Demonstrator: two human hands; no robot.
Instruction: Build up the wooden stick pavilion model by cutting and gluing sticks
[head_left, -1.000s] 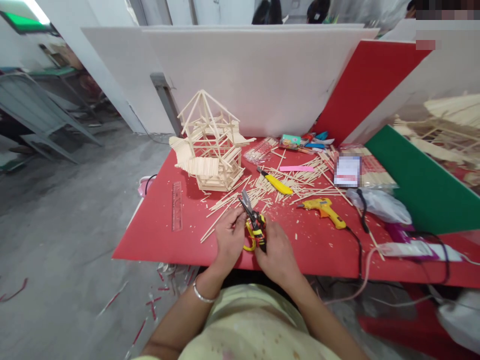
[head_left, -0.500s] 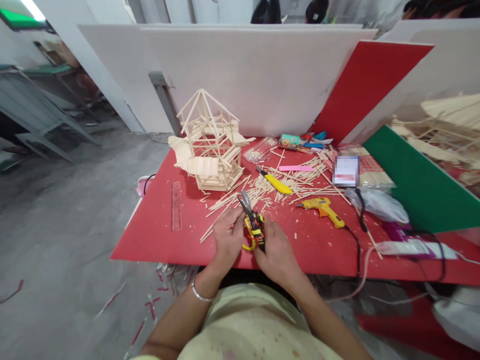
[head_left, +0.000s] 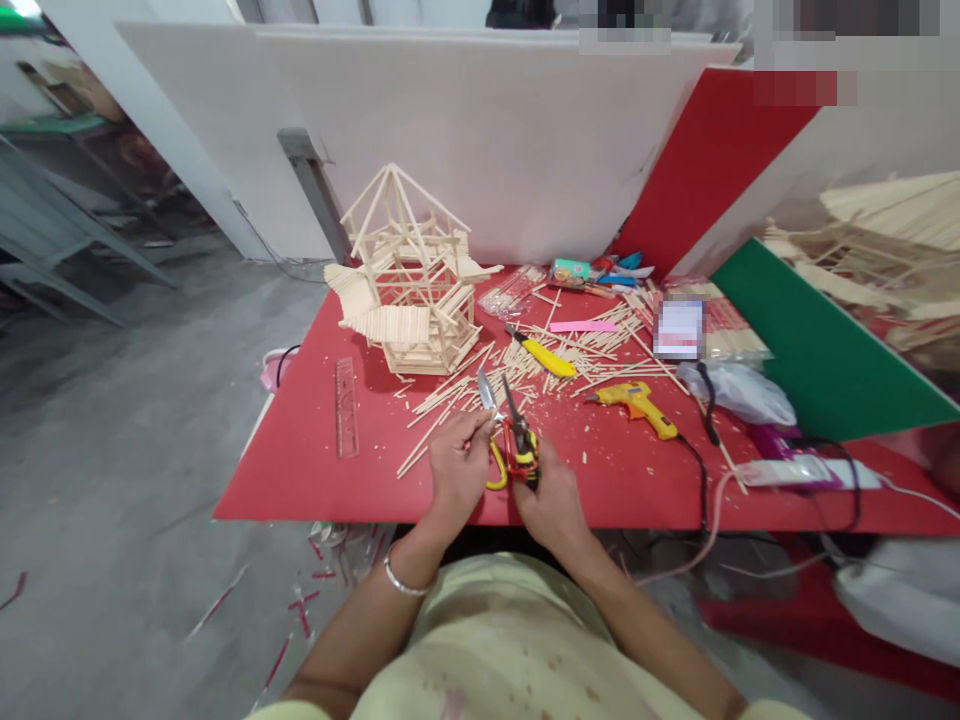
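Yellow-handled scissors are pointing blades-up at frame centre, their grip filling the right hand, while the nearby left hand is bunching its fingers just left, any hold unclear, above the red bench.

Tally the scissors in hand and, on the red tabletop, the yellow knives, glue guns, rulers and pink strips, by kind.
Scissors: 1
Yellow knife: 1
Glue gun: 1
Ruler: 1
Pink strip: 1
Total: 5
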